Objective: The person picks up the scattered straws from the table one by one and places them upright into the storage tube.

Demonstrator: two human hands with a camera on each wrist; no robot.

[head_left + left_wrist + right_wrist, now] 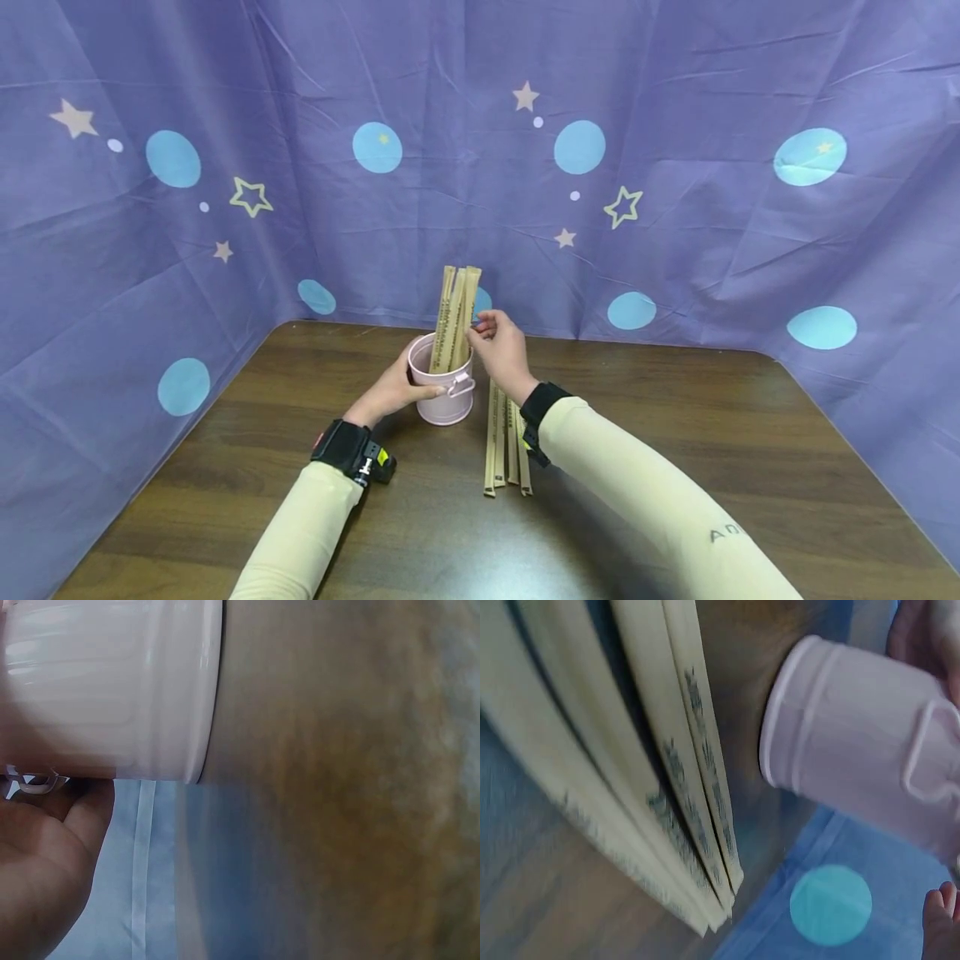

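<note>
A small pink bucket (pixel 444 398) stands on the brown wooden table (pixel 675 433), with three paper-wrapped chopstick packets (pixel 456 317) upright in it. My left hand (pixel 401 385) grips the bucket's left side, thumb across its front. My right hand (pixel 491 333) is at the bucket's right rim, its curled fingertips pinching the rightmost upright packet. Several more packets (pixel 506 442) lie side by side on the table under my right wrist. The left wrist view shows the bucket (pixel 112 682) against my palm (pixel 41 862). The right wrist view shows the lying packets (pixel 667 787) and the bucket (pixel 855 742).
A purple cloth with stars and blue dots (pixel 675 167) hangs behind the table and along both sides. Bare tabletop stretches to the right (pixel 712 400) and left (pixel 247 400) of the bucket.
</note>
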